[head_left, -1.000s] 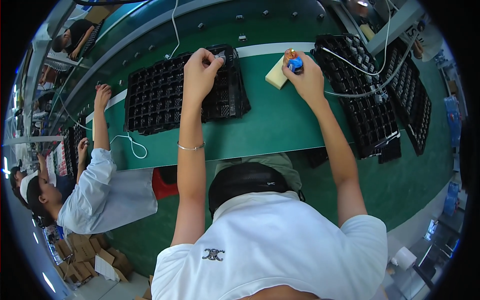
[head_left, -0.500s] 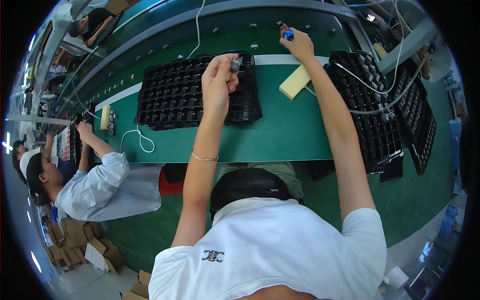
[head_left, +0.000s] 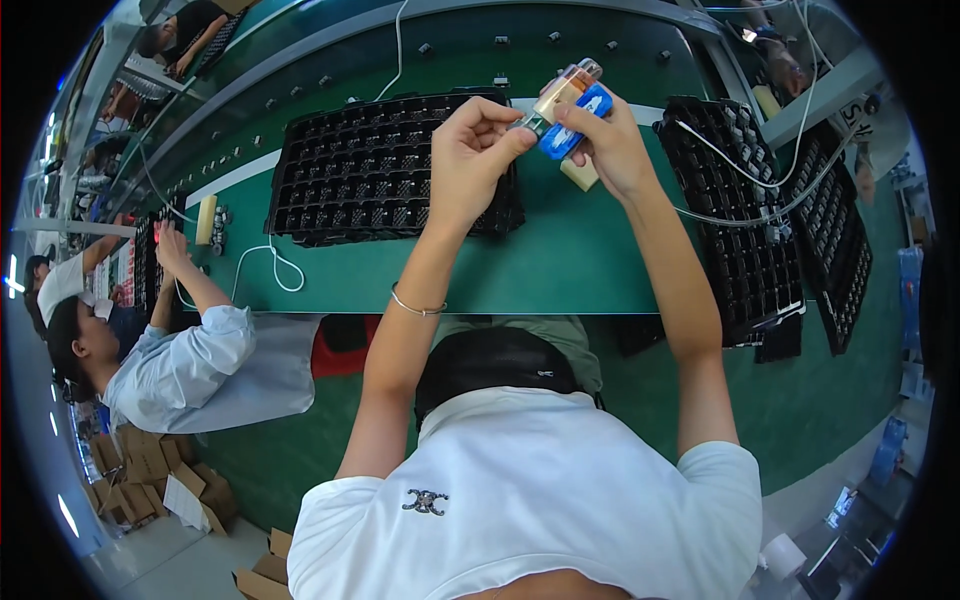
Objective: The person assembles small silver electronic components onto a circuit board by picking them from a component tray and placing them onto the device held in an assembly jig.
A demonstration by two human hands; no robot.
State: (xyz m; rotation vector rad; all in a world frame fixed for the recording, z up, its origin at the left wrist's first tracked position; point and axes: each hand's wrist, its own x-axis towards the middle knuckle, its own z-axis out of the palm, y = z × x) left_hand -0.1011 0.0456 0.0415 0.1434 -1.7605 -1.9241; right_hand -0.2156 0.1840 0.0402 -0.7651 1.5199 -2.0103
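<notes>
My left hand [head_left: 478, 150] is raised over the right end of a stack of black compartment trays [head_left: 345, 185]. Its thumb and fingers pinch a small grey-green part [head_left: 536, 125]. Close beside it, my right hand [head_left: 622, 145] is closed around a blue piece with a white mark [head_left: 577, 122]. A cream and orange tube-shaped piece with a clear end [head_left: 566, 88] lies along the blue one, meeting the small part near my left fingertips. Whether these pieces are joined is unclear, and their exact kind does not show.
Beneath my right hand lies a pale yellow block [head_left: 580, 175]. More black trays [head_left: 735, 220] stand on the right, under loose cables. Small parts [head_left: 502, 41] sit along the green belt behind. A co-worker [head_left: 190, 350] sits at the left, near another yellow block [head_left: 206, 220].
My right hand has come back from the belt, down to my left hand, bringing the blue piece. My left hand has shifted right, and the two hands now meet.
</notes>
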